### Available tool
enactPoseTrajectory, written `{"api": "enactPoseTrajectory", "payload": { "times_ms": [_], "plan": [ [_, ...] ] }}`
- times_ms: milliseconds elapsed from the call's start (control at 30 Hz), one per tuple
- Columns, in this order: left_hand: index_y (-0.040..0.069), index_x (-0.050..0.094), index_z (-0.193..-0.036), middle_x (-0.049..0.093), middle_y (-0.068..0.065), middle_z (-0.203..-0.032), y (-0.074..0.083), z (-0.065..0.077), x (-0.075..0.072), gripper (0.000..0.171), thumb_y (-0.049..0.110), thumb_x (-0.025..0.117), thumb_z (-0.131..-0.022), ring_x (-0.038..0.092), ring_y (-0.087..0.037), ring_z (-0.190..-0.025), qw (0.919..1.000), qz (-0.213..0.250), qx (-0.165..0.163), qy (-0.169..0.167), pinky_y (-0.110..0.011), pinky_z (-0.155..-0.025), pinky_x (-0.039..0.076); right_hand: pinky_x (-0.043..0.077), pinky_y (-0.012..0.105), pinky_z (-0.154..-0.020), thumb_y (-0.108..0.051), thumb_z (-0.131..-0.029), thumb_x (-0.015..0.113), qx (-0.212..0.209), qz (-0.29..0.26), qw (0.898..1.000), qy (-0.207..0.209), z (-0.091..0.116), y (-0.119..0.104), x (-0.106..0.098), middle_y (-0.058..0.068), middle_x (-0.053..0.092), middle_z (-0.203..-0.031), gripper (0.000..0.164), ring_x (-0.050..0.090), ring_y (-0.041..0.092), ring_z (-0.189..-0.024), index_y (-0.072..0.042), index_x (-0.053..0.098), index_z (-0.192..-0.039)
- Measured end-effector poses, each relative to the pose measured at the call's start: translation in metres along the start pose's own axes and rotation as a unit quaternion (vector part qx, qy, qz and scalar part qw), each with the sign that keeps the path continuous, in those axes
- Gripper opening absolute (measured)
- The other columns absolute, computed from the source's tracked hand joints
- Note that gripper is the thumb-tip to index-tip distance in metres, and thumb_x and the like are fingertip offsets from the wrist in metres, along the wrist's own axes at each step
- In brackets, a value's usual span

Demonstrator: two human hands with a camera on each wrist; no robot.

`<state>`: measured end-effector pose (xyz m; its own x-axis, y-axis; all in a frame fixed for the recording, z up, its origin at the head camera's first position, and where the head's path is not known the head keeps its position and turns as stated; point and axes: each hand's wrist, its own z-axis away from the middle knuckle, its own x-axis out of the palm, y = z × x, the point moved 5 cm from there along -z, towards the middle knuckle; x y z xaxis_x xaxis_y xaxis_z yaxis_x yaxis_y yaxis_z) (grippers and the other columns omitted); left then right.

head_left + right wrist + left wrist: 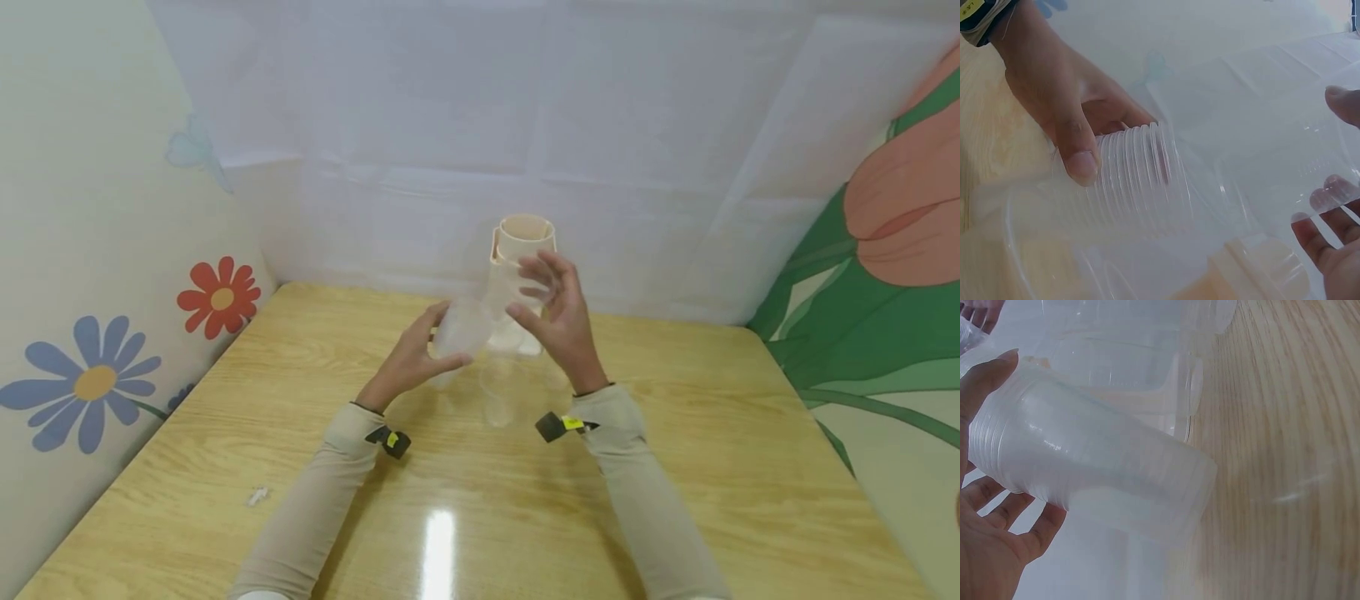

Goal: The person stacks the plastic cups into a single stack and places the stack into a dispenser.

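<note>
My left hand grips a nested stack of clear plastic cups, with the thumb on one side and the fingers on the other near the ridged rims. The stack is tilted, its base toward the table. A single clear plastic cup is held in my right hand, thumb above and fingers below in the right wrist view. The cup's mouth end faces the rims of the stack. Just behind both hands stands a cream cylindrical holder with an open round top, its lower part partly hidden by the right hand.
More clear cups stand on the wooden table between the forearms. A small white scrap lies at the left. White sheeting covers the back wall, close behind the holder. Flower-painted walls border both sides.
</note>
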<state>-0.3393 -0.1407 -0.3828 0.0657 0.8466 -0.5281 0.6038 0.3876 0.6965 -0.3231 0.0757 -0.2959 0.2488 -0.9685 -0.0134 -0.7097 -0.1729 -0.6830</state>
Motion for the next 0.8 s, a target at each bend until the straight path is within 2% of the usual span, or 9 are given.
{"api": "enactPoseTrajectory", "payload": {
  "times_ms": [167,267,367,400,467,533,633,700,800],
  "plan": [
    [0.004,0.036,-0.152,0.052,-0.017,-0.141,0.0,-0.001,-0.001,0.087,0.02,0.085,-0.082,0.054,-0.032,-0.122,0.9999,0.012,0.002,0.003,-0.05,-0.093,0.053,0.048,0.037,-0.101,0.016,-0.081,0.068,-0.008,-0.002,1.0,-0.007,-0.001,0.001,0.003,0.031,0.048,-0.138,0.074,0.05,0.035,-0.124,0.01,0.03,-0.144],
    [0.002,0.036,-0.152,0.052,-0.019,-0.141,0.004,-0.001,-0.001,0.087,0.017,0.085,-0.082,0.054,-0.034,-0.122,0.9998,0.017,-0.001,0.003,-0.051,-0.093,0.053,0.048,0.038,-0.101,-0.011,-0.086,0.079,-0.014,0.0,1.0,-0.01,-0.002,0.002,0.004,0.031,0.048,-0.137,0.078,0.051,0.035,-0.124,0.009,0.031,-0.145],
    [0.002,0.035,-0.152,0.052,-0.019,-0.141,0.004,-0.001,-0.002,0.087,0.017,0.085,-0.082,0.054,-0.033,-0.121,0.9998,0.018,0.0,0.002,-0.05,-0.092,0.053,0.049,0.039,-0.101,-0.037,-0.082,0.082,-0.014,0.0,1.0,-0.009,-0.002,0.004,0.005,0.031,0.049,-0.137,0.092,0.052,0.034,-0.123,0.009,0.032,-0.144],
    [0.002,0.034,-0.152,0.052,-0.018,-0.141,0.004,-0.001,-0.001,0.087,0.017,0.084,-0.083,0.054,-0.032,-0.121,0.9999,0.016,0.001,0.001,-0.05,-0.092,0.053,0.049,0.039,-0.101,-0.04,-0.082,0.082,-0.013,0.0,1.0,-0.008,-0.002,0.005,0.006,0.031,0.049,-0.136,0.094,0.052,0.032,-0.123,0.009,0.032,-0.144],
    [0.004,0.035,-0.153,0.052,-0.017,-0.141,-0.001,-0.001,-0.001,0.087,0.018,0.084,-0.083,0.055,-0.03,-0.12,0.9999,0.015,0.007,0.002,-0.049,-0.091,0.054,0.048,0.04,-0.101,-0.03,-0.084,0.082,-0.009,-0.005,1.0,-0.009,-0.001,0.006,0.007,0.032,0.048,-0.136,0.088,0.052,0.031,-0.122,0.009,0.031,-0.144],
    [0.005,0.035,-0.153,0.052,-0.016,-0.141,-0.001,-0.001,-0.001,0.087,0.019,0.084,-0.083,0.055,-0.029,-0.12,0.9999,0.013,0.008,0.002,-0.048,-0.091,0.054,0.048,0.04,-0.101,-0.012,-0.086,0.079,-0.005,-0.01,1.0,-0.011,-0.001,0.006,0.009,0.033,0.047,-0.136,0.079,0.052,0.028,-0.122,0.011,0.03,-0.144],
    [0.005,0.035,-0.153,0.053,-0.015,-0.141,-0.001,0.0,0.0,0.086,0.019,0.084,-0.083,0.055,-0.029,-0.119,0.9999,0.013,0.007,0.002,-0.048,-0.091,0.054,0.048,0.038,-0.101,0.015,-0.081,0.069,-0.001,-0.013,1.0,-0.013,0.0,0.006,0.012,0.034,0.047,-0.136,0.074,0.053,0.024,-0.122,0.011,0.029,-0.144],
    [0.006,0.035,-0.153,0.053,-0.015,-0.141,-0.001,0.0,0.0,0.086,0.019,0.084,-0.083,0.055,-0.028,-0.119,0.9999,0.012,0.005,0.001,-0.047,-0.091,0.054,0.048,0.038,-0.101,0.023,-0.078,0.065,0.003,-0.012,1.0,-0.012,0.0,0.007,0.013,0.033,0.047,-0.136,0.075,0.053,0.021,-0.121,0.012,0.03,-0.143],
    [0.005,0.036,-0.152,0.053,-0.015,-0.14,0.0,0.0,0.0,0.086,0.018,0.085,-0.083,0.056,-0.029,-0.118,0.9999,0.012,0.007,0.001,-0.047,-0.09,0.054,0.048,0.037,-0.101,0.025,-0.078,0.064,0.006,-0.009,1.0,-0.013,0.0,0.008,0.015,0.031,0.048,-0.136,0.075,0.053,0.02,-0.122,0.011,0.031,-0.143]
  ]
}}
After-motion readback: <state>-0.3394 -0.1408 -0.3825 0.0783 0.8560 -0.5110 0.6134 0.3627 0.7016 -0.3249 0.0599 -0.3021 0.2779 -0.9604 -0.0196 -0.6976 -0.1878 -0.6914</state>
